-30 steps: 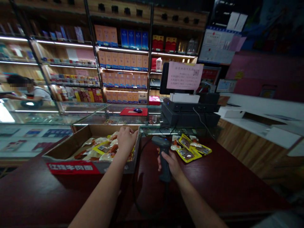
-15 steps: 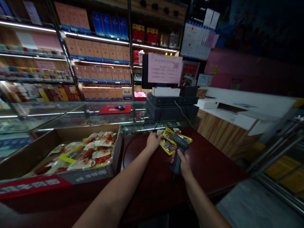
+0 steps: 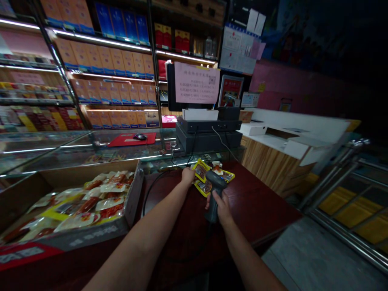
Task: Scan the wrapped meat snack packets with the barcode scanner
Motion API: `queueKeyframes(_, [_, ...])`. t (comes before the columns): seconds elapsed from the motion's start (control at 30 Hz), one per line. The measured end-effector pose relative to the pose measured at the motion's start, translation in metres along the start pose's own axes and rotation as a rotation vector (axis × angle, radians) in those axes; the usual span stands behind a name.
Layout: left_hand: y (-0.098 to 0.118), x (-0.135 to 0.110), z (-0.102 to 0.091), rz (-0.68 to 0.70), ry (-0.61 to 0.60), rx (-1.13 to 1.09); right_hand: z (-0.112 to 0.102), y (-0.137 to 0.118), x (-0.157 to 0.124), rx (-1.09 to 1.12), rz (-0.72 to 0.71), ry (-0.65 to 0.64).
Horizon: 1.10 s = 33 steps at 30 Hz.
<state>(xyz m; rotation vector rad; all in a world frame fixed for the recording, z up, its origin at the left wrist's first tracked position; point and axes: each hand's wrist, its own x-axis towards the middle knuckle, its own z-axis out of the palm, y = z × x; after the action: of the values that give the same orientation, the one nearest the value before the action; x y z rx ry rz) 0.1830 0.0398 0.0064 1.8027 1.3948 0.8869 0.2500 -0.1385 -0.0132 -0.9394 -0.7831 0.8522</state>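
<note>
My left hand (image 3: 188, 176) is closed at the left edge of a yellow-edged snack packet (image 3: 200, 169), pinching it. My right hand (image 3: 222, 207) is wrapped round the handle of a dark barcode scanner (image 3: 214, 190), thumb on its near side. The scanner's head is over the packets and hides part of them. Beneath and beside the held one lie another yellow-edged packet (image 3: 203, 187) and more packets (image 3: 227, 175) on the dark red tabletop (image 3: 254, 198). A cable runs from the scanner's handle.
At left stands an open cardboard box (image 3: 133, 202) with several sausage packets (image 3: 112, 202). Behind are a glass counter (image 3: 91, 149), a mouse (image 3: 140, 137) on a red mat (image 3: 121, 140), and a monitor (image 3: 171, 89) bearing a pink notice. A metal railing (image 3: 342, 230) stands at right.
The view has swung to the right, so everything sits further left. The left hand's packet appears slightly more tilted up towards me. The right hand keeps its hold on the scanner.
</note>
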Motion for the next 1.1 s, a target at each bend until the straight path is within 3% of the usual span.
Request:
queueKeyframes(0.1, [-0.013, -0.019, -0.022, -0.052, 0.027, -0.268, 0.001, 0.000, 0.000, 0.012, 0.016, -0.020])
queueKeyframes(0.23, [-0.039, -0.053, -0.050, -0.078, 0.016, -0.916, 0.002, -0.002, -0.003, 0.057, 0.088, -0.125])
queueKeyframes(0.3, [-0.051, -0.066, -0.056, -0.032, 0.031, -1.127, 0.002, -0.002, -0.005, 0.074, 0.157, -0.212])
queueKeyframes(0.47, [-0.063, -0.071, -0.054, 0.074, 0.094, -1.083, 0.002, -0.001, -0.008, 0.063, 0.265, -0.350])
queueKeyframes(0.73, [-0.065, -0.067, -0.051, 0.134, 0.062, -1.030, 0.002, -0.001, -0.008, 0.050, 0.260, -0.329])
queueKeyframes(0.93, [-0.069, -0.066, -0.049, 0.079, 0.102, -0.890, 0.002, 0.000, -0.008, 0.043, 0.269, -0.319])
queueKeyframes(1.1, [-0.068, -0.066, -0.049, 0.098, 0.085, -0.982, 0.000, 0.003, -0.007, 0.034, 0.269, -0.319])
